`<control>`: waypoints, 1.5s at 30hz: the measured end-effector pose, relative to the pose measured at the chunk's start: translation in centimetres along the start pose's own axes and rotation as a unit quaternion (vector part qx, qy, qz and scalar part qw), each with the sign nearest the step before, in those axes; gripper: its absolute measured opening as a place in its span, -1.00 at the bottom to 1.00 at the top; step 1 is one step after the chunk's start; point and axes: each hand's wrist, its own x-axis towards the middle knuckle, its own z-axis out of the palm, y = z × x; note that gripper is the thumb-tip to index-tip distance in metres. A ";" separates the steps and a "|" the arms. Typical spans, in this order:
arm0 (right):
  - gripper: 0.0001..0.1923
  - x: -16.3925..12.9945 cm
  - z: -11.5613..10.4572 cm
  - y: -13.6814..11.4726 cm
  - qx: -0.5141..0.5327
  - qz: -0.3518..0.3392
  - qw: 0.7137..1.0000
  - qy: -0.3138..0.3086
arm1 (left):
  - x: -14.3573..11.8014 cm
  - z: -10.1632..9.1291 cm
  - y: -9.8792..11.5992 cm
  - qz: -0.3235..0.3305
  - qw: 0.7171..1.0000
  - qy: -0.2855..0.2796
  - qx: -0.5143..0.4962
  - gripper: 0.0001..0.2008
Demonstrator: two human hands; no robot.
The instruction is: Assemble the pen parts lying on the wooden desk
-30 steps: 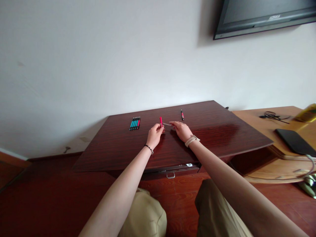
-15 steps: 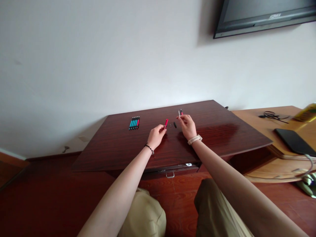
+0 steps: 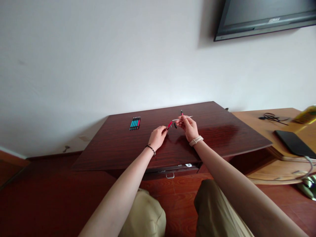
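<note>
My left hand (image 3: 158, 137) pinches a red pen barrel (image 3: 170, 124), its upper end tilted to the right. Between the fingertips of my right hand (image 3: 189, 126) is a thin pale pen refill (image 3: 182, 118), lying nearly level, its left tip just above the barrel's end. A small black pen part (image 3: 175, 125) rests on the table between the hands, with a tiny spring-like piece (image 3: 171, 126) beside the barrel. Behind my right hand lies a red-and-black pen (image 3: 182, 112), partly hidden by the fingers.
Several blue pens (image 3: 134, 123) and a red pen (image 3: 139, 122) lie in a row at the left of the dark wooden table (image 3: 111, 151). On the lighter desk to the right are a black cable (image 3: 271, 117), a dark flat device (image 3: 295, 142) and a yellow item (image 3: 307, 115).
My right hand has turned the refill from upright to nearly level and brought its tip towards the barrel. My left hand has shifted slightly right, tilting the barrel further over.
</note>
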 end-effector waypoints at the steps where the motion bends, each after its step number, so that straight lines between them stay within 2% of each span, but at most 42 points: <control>1: -0.48 -0.1 0.0 0.0 -0.011 0.000 1.000 -0.011 | 0.0 0.0 0.0 0.002 1.000 0.000 0.002 -0.85; 8: -0.50 -0.2 0.2 0.3 -0.090 -0.041 0.995 -0.033 | 0.0 0.0 0.0 -0.001 1.000 0.008 0.017 -0.82; 21: -0.46 -0.7 0.3 -0.7 -0.096 0.024 0.983 -0.155 | -0.1 -0.1 0.3 0.036 0.999 0.008 0.008 -0.81; 28: -0.18 -0.7 0.6 -0.8 -0.074 0.073 0.983 -0.149 | 0.0 0.0 0.3 0.048 0.999 0.011 0.002 -0.81; 36: -0.22 -0.5 0.5 0.0 -0.059 0.067 0.981 -0.170 | -0.1 -0.3 0.7 0.040 0.999 0.012 -0.005 -0.83; 45: -0.26 -0.3 0.3 0.3 -0.109 0.041 0.985 -0.127 | 0.0 -0.1 0.6 0.008 1.000 -0.012 -0.022 -0.85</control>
